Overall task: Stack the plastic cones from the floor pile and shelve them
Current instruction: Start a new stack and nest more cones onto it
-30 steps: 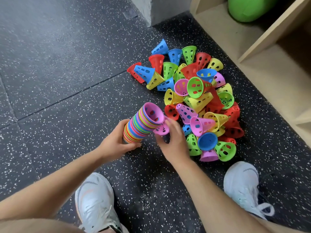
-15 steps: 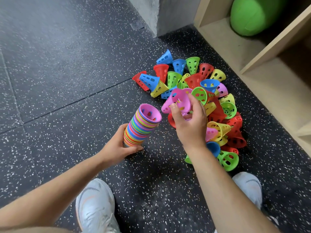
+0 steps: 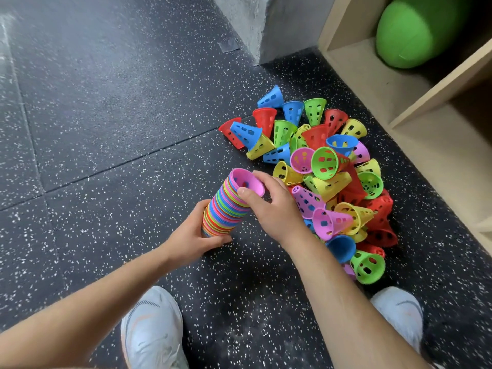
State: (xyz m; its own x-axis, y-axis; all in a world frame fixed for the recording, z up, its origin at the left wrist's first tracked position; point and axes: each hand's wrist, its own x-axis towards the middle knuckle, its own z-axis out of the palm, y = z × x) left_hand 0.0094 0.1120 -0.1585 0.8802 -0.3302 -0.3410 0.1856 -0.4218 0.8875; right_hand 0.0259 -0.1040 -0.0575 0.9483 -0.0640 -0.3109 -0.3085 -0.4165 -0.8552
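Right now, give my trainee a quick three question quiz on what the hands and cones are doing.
1. True or false: the left hand grips the stack near its base.
2. The right hand pinches: A nothing; B the top cone; C a rope.
3. Fill in: the ball sits in the ____.
Key: 1 true; 2 B; 3 shelf.
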